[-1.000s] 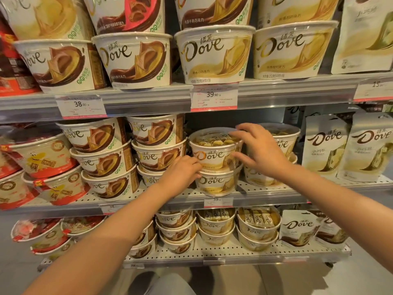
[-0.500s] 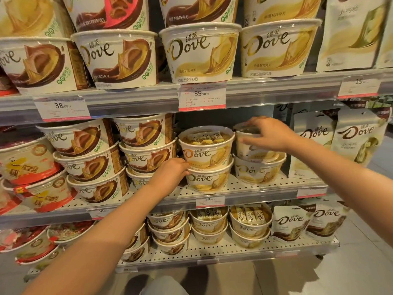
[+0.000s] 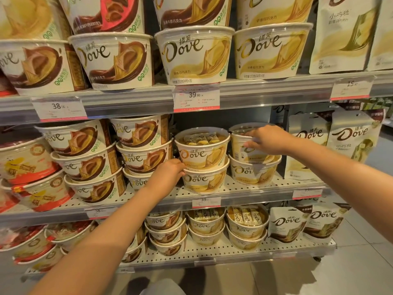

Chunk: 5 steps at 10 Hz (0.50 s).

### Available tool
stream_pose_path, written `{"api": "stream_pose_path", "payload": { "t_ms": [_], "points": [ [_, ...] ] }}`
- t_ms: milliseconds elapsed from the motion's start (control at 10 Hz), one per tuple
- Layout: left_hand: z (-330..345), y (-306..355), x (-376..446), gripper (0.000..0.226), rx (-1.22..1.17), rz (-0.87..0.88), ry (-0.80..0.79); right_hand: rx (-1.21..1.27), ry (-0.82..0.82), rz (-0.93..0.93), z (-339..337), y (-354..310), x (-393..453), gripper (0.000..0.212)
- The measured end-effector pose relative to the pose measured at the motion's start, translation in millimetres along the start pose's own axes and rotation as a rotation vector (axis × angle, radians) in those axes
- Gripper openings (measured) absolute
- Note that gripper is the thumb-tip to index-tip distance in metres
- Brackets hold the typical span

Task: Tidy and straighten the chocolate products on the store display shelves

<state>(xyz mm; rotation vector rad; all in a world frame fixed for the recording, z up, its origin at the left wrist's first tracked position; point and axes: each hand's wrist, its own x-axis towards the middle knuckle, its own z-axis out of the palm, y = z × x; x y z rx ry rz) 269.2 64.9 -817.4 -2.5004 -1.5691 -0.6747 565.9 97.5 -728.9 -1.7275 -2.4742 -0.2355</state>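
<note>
While the left hand (image 3: 170, 173) rests against the lower tub (image 3: 204, 179) of a two-high stack at the centre of the middle shelf (image 3: 255, 193), fingers curled on its rim, the right hand (image 3: 269, 139) has left that stack and now clamps the rim of the top tub (image 3: 239, 149) in the next stack, toward three o'clock. That tub sits turned, its label facing away and partly hidden by the hand, unlike the tub (image 3: 252, 170) beneath it. The centre stack's upper tub (image 3: 202, 149) faces squarely out, so that pair looks finished. A turn of the gripped tub seems next; pouches (image 3: 308, 145) stand farther toward three o'clock, brown-labelled tubs (image 3: 140, 145) toward nine.
</note>
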Motion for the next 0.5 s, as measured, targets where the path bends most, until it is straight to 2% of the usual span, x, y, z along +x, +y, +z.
{"api": "stream_pose_path", "payload": {
  "t_ms": [100, 200, 300, 400, 500],
  "points": [
    [-4, 11, -5, 0.029, 0.052, -0.059, -0.005, -0.044, 0.047, 0.011, 5, -3, -4, 0.042],
    [-19, 23, -10, 0.038, 0.026, -0.097, 0.092, -0.026, 0.067, 0.045, 5, -7, -5, 0.048],
    [-49, 37, -3, 0.031, -0.039, -0.138, 0.14, 0.07, 0.201, 0.048, 4, -10, -9, 0.057],
    [-74, 44, 10, 0.02, -0.216, -0.208, 0.055, 0.132, 0.443, -0.055, 3, -18, -16, 0.049],
    [-87, 47, 13, 0.013, -0.399, -0.264, 0.036, 0.239, 0.594, -0.151, 4, -25, -24, 0.043]
  ]
}}
